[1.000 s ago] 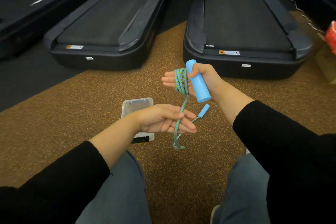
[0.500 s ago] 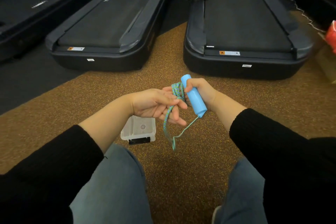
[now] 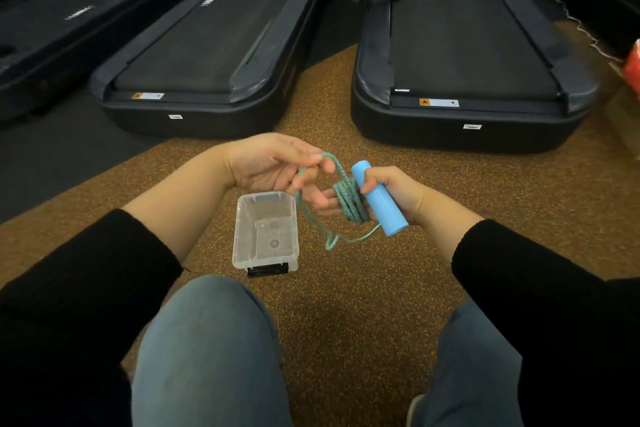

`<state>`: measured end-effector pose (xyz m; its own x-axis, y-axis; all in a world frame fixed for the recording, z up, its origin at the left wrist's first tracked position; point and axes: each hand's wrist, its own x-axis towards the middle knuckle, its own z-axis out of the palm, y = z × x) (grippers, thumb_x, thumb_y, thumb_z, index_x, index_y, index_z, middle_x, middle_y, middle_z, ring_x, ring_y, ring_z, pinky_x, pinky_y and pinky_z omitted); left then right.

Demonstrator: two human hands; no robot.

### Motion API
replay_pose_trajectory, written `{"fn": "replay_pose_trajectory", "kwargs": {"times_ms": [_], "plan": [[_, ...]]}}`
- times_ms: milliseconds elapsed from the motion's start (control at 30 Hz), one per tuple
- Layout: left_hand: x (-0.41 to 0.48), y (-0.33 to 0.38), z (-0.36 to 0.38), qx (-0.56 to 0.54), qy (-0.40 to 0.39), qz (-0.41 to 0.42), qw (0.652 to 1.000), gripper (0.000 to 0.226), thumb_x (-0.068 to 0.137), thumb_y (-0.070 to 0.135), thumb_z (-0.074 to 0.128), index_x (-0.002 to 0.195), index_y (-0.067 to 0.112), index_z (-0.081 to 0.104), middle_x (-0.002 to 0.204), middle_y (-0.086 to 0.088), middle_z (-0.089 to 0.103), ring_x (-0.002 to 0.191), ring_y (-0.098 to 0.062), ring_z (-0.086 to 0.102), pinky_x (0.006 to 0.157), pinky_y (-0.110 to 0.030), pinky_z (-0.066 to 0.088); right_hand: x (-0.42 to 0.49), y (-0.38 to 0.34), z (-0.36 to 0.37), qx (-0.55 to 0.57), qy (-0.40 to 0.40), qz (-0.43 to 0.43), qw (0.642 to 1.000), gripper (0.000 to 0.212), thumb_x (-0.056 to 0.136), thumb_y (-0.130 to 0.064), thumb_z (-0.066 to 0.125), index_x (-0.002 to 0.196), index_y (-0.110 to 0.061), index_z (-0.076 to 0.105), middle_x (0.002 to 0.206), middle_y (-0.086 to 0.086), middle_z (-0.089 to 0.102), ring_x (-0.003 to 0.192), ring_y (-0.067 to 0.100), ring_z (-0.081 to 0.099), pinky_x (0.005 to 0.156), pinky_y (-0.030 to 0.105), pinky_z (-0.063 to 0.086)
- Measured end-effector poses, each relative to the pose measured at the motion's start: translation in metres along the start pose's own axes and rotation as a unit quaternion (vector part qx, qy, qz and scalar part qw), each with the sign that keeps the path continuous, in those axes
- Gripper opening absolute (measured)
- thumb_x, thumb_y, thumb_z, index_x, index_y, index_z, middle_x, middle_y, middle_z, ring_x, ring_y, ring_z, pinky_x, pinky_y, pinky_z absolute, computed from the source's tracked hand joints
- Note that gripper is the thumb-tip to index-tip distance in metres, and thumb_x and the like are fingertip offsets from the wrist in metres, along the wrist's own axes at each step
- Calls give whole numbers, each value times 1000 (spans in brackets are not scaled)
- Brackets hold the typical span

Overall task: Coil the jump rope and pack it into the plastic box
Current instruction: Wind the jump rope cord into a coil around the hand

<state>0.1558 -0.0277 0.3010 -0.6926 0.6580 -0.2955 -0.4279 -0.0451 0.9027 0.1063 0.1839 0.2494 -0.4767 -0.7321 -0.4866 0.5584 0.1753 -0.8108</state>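
My right hand (image 3: 398, 194) grips a light blue jump rope handle (image 3: 379, 199), tilted, with several turns of green-blue rope (image 3: 348, 199) wound around its fingers. My left hand (image 3: 273, 163) pinches a strand of the rope between thumb and fingertips just above the coil. A loose loop of rope (image 3: 330, 243) hangs below both hands. The clear plastic box (image 3: 265, 230) lies open on the floor below my left hand, with nothing in it.
Two black treadmills (image 3: 207, 52) (image 3: 464, 55) stand ahead on the brown speckled floor (image 3: 346, 305). My knees in blue jeans (image 3: 207, 350) fill the bottom. A red object (image 3: 633, 66) shows at the right edge.
My left hand has risen from below the coil to above it, carrying the rope strand up and over. The hanging loop is shorter. The view has shifted, so the box shows fully.
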Motion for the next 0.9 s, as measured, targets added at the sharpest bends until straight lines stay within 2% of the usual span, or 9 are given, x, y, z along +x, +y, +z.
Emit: {"fn": "replay_pose_trajectory", "kwargs": {"times_ms": [100, 167, 333, 400, 500, 633, 767, 833, 900], "plan": [[-5, 13, -1, 56, 73, 27, 995, 18, 84, 20, 51, 82, 13, 68, 44, 1, 54, 69, -22, 73, 69, -23, 57, 3, 6, -6, -8, -75, -4, 997, 68, 52, -21, 65, 111, 10, 60, 111, 25, 68, 106, 31, 66, 99, 36, 50], [-3, 19, -5, 88, 130, 37, 987, 24, 91, 15, 40, 82, 12, 61, 45, 2, 55, 61, -17, 71, 64, -22, 56, 8, 9, -11, -22, -110, -13, 994, 79, 45, -22, 69, 116, 11, 59, 117, 27, 64, 113, 35, 62, 109, 42, 37], [18, 10, -13, 196, 272, 76, 939, 24, 99, 14, 34, 88, 13, 55, 63, 3, 68, 64, -11, 70, 63, -18, 54, 2, 8, -8, -52, 41, -66, 996, 72, 50, -15, 65, 109, 23, 50, 120, 55, 37, 99, 66, 41, 83, 46, 46], [26, 3, -15, 249, 317, 94, 910, 22, 99, 11, 36, 91, 11, 56, 74, 0, 68, 66, -6, 69, 64, -15, 53, 3, 5, -7, -19, 68, -102, 992, 80, 47, -17, 66, 108, 28, 42, 113, 56, 37, 105, 69, 36, 99, 62, 39], [36, -8, -9, 305, 347, 100, 881, 23, 99, 7, 37, 102, 1, 59, 83, -3, 64, 67, 3, 64, 69, -11, 50, -2, -5, 2, 72, -44, -146, 986, 111, 36, -16, 72, 133, 18, 30, 129, 32, 35, 117, 50, 32, 118, 49, 12], [45, -23, 6, 361, 302, 82, 879, 55, 101, 10, 10, 69, -1, 54, 46, 5, 50, 36, 3, 44, 42, -5, 32, -15, -22, 13, 157, -198, -165, 953, 88, 36, -17, 75, 117, 10, 55, 114, 28, 62, 107, 41, 59, 100, 44, 45], [51, -45, 13, 353, 391, 51, 849, 20, 95, -4, 35, 101, -13, 52, 93, -16, 61, 78, -10, 56, 77, -19, 49, -29, -38, 28, 157, -322, -160, 920, 57, 65, -17, 60, 117, 6, 62, 119, 21, 66, 112, 31, 62, 102, 38, 46], [53, -53, 22, 335, 368, 64, 865, 29, 89, -15, 37, 107, -7, 59, 97, -3, 62, 87, -4, 59, 79, -6, 45, -29, -46, 30, 163, -338, -140, 916, 52, 71, -19, 46, 114, 6, 63, 117, 21, 66, 109, 31, 63, 95, 39, 49], [57, -61, 29, 307, 312, 77, 896, 46, 79, -26, 31, 108, -4, 58, 106, -8, 63, 91, 6, 61, 100, -14, 43, -27, -52, 28, 153, -374, -158, 901, 62, 75, -21, 21, 115, 1, 63, 121, 16, 65, 114, 26, 60, 99, 35, 46]]}}
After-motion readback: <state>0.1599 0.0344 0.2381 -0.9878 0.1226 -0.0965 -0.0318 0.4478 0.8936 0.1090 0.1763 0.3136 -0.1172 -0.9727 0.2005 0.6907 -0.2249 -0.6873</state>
